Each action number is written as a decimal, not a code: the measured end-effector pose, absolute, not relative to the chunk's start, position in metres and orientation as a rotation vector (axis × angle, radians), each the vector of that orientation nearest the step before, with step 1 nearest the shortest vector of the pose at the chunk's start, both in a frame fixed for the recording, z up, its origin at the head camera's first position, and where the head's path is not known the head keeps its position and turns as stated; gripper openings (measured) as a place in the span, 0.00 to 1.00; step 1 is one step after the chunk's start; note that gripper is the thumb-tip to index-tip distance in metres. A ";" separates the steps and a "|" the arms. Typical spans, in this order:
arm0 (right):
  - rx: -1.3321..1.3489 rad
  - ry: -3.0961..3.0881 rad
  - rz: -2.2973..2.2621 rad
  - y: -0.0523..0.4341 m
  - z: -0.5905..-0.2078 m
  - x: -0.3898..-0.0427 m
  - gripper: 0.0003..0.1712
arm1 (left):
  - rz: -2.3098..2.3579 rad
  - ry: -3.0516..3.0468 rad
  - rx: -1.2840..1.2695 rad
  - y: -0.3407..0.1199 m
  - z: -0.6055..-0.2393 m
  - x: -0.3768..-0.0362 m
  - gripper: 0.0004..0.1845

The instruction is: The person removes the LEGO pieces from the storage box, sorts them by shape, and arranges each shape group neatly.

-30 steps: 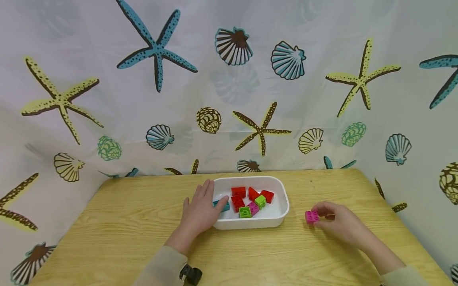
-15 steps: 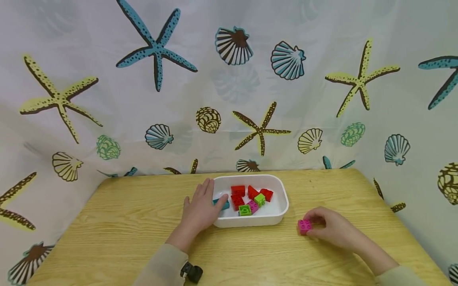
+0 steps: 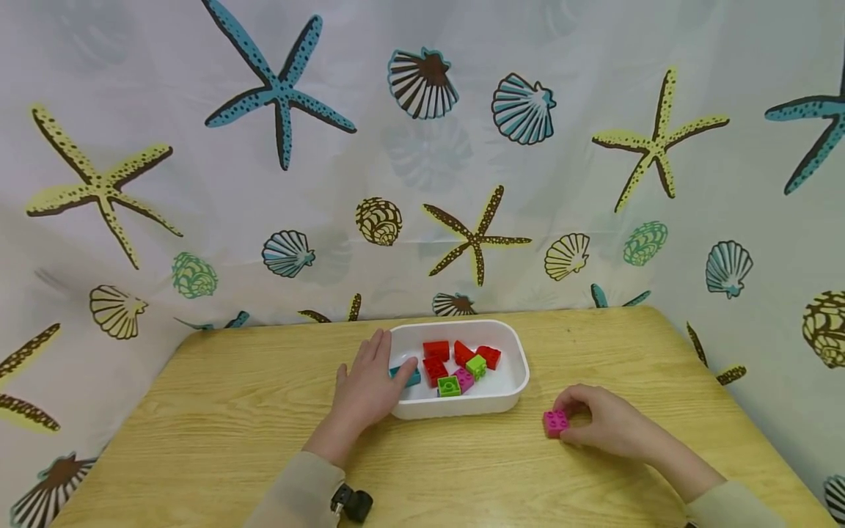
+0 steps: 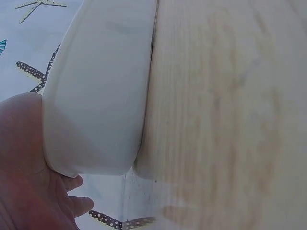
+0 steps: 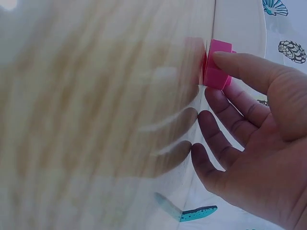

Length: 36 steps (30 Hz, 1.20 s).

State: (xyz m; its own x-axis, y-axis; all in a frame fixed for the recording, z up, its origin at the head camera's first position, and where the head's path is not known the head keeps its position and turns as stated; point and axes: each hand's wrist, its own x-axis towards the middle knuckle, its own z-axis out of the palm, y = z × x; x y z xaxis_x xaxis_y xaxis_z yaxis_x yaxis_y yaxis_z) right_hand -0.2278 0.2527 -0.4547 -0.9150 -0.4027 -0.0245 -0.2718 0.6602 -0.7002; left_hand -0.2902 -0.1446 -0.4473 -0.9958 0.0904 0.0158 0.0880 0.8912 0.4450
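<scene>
A pale wooden table [image 3: 198, 433] with a visible grain filled the lower part of the head view, and a white curtain [image 3: 132, 88] printed with starfish and shells hung behind it and along both sides, close to the table's far and right edges.

The left hand [image 3: 368, 389] lay flat with relaxed fingers against the left end of a white tub [image 3: 511, 396], its fingers reaching over the rim; the wrist view showed the palm pressed to the tub's outer wall [image 4: 96, 105]. Just past its fingertips, inside the tub, lay a teal brick [image 3: 411, 377], and further right red bricks [image 3: 436, 350], a pink one and two green bricks [image 3: 450, 386] were bunched together, leaving the tub's right end bare.

To the right of the tub and a little nearer the person, the right hand [image 3: 604, 425] pinched a pink brick [image 3: 555, 423] that sat on the table, studs up. It was a small, square, bright magenta block with four studs. In the right wrist view the thumb lay across the brick [image 5: 218, 72] while the forefinger met it from below, and the other fingers [image 5: 216, 134] curled loosely with their tips on the wood.

The brick stood apart from the tub, with bare wood between them. Open table spread to the left of the left hand and in front of both hands toward the near edge; beyond the right hand the table's right edge and the curtain were near.
</scene>
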 end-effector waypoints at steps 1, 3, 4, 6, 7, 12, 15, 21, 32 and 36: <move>-0.561 2.691 -1.096 0.253 -0.455 -0.228 0.17 | 0.719 3.050 0.146 -0.145 -0.447 -0.290 0.49; -0.581 2.692 -1.088 0.253 -0.455 -0.228 0.17 | 0.717 3.051 0.149 -0.145 -0.447 -0.291 0.49; -0.590 2.693 -1.085 0.253 -0.455 -0.228 0.17 | 0.717 3.051 0.150 -0.145 -0.447 -0.291 0.49; -0.617 2.696 -1.078 0.253 -0.456 -0.229 0.17 | 0.717 3.049 0.150 -0.145 -0.448 -0.291 0.49; -0.625 2.697 -1.074 0.253 -0.456 -0.229 0.17 | 0.718 3.048 0.147 -0.144 -0.448 -0.291 0.49; -0.644 2.688 -1.068 0.253 -0.456 -0.228 0.17 | 0.723 3.046 0.135 -0.144 -0.448 -0.290 0.49; -0.655 2.678 -1.070 0.253 -0.456 -0.228 0.17 | 0.731 3.048 0.136 -0.145 -0.448 -0.289 0.49; -0.680 2.667 -1.068 0.253 -0.455 -0.229 0.17 | 0.744 3.045 0.125 -0.145 -0.450 -0.289 0.49; -0.659 2.648 -1.088 0.253 -0.455 -0.227 0.17 | 0.754 3.043 0.120 -0.145 -0.450 -0.289 0.48; -0.657 2.643 -1.089 0.253 -0.456 -0.227 0.17 | 0.756 3.045 0.119 -0.145 -0.450 -0.289 0.49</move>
State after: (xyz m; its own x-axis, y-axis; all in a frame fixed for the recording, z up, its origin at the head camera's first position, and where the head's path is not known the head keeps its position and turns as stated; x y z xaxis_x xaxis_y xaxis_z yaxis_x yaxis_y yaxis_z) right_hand -0.2272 0.2528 -0.4556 -0.8791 -0.4762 -0.0219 -0.3225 0.6281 -0.7081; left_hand -0.2894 -0.1453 -0.4499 -0.9971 0.0741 0.0161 0.0730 0.8811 0.4672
